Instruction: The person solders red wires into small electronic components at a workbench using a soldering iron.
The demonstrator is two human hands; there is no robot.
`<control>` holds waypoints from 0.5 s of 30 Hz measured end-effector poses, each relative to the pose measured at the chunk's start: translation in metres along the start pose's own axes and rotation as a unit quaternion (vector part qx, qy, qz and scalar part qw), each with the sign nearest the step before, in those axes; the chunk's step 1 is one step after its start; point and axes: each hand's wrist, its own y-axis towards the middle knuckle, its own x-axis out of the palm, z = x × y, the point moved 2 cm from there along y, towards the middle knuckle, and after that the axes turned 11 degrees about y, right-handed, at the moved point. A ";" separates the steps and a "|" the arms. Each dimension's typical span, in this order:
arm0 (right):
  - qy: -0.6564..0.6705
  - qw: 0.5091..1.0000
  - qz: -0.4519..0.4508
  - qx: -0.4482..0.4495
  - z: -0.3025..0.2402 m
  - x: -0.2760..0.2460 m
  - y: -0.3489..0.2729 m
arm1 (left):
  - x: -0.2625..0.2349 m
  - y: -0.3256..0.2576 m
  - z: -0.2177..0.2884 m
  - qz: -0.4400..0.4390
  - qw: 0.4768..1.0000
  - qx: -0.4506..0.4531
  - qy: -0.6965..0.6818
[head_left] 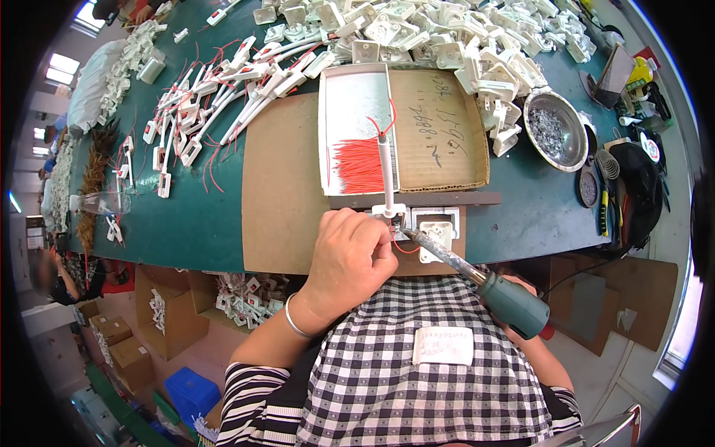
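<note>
My left hand (348, 257) is closed in a pinch beside a small white plastic housing (392, 211) with a long white tube standing up from it. What its fingertips hold is too small to make out; a thin red wire (406, 249) curves close by. My right hand (520, 284) is wrapped round a soldering iron with a green handle (514, 305), which hides most of the fingers. The iron's tip reaches the housing right by my left fingertips. Under the iron's shaft lies another white plastic housing (435, 237).
A shallow box (322, 134) holds a bundle of red wires beside bare cardboard. White housings (387, 30) are heaped behind it; wired tube assemblies (246, 74) lie at left. On the right stand a metal bowl (555, 130) with grey scraps and a yellow-handled tool (604, 212).
</note>
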 end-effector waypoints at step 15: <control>0.085 0.995 0.015 0.053 -0.001 0.000 0.000 | 0.000 -0.001 0.000 -0.009 1.000 -0.003 -0.005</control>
